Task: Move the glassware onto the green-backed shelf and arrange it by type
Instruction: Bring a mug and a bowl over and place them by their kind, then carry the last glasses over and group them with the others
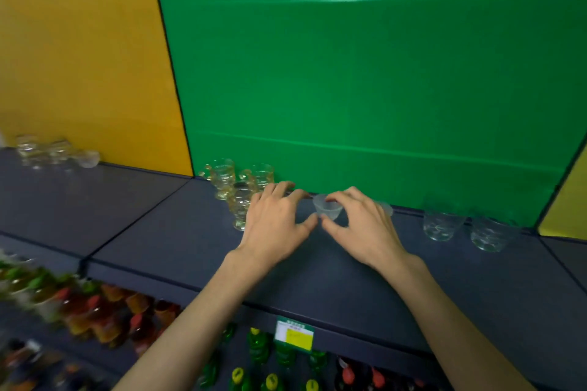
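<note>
A small clear cup [327, 207] stands on the dark shelf [190, 232] in front of the green back panel [381, 89]. My right hand [362, 225] pinches this cup with thumb and fingers curled round it. My left hand [276, 222] lies just left of the cup, fingers spread and relaxed, its thumb near the cup's base. Several yellowish handled glasses [236, 190] stand behind my left hand. Two clear tumblers [441, 225] sit to the right. Another small clear cup [386, 208] shows partly behind my right hand.
More clear glassware [54, 151] stands on the shelf before the yellow panel at far left. Below the shelf edge are rows of coloured bottles [104, 311] and a price tag [293, 333]. Bare shelf surface lies between the cup and the tumblers.
</note>
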`<state>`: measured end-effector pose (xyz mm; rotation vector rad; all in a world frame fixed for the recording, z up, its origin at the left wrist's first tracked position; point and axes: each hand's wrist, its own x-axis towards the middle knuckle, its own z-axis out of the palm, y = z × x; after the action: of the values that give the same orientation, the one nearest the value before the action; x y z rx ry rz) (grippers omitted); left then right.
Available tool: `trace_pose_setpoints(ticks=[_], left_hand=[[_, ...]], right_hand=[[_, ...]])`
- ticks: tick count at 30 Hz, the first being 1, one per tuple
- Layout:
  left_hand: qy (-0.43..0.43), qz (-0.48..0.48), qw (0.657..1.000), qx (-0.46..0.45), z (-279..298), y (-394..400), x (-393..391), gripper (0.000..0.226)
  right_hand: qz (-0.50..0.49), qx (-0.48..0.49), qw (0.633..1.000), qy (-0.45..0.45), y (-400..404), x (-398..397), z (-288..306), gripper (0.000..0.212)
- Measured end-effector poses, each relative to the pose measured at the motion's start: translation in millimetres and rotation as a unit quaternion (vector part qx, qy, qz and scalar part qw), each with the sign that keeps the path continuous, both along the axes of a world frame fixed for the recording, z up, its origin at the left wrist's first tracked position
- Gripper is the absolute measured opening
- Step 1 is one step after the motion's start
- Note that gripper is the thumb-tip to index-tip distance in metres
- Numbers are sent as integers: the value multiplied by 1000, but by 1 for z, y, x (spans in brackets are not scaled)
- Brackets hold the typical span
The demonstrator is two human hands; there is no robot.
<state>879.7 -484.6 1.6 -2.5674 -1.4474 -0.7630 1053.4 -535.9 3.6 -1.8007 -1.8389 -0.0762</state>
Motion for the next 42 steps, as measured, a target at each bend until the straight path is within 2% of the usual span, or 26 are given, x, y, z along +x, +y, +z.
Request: trace_pose_setpoints(ticks=[4, 11, 26, 34, 42], left_hand=[[1, 51, 998, 23, 10, 10, -57, 53], [19, 136, 991, -4, 7, 28, -197, 54], [37, 216, 975, -47, -7, 63, -507, 61], [33, 238, 969, -52, -4, 96, -620, 63], [35, 261, 961, -88, -27, 165, -704, 65]], right_hand=[[44, 18, 999, -15, 24, -60, 11, 42], [104, 16, 994, -42, 59, -181, 12, 43], [144, 23, 987, -72, 137, -476, 13, 42], [139, -10, 985, -103, 185, -573, 13, 46], [128, -25, 986, -106, 268, -642, -3, 49]])
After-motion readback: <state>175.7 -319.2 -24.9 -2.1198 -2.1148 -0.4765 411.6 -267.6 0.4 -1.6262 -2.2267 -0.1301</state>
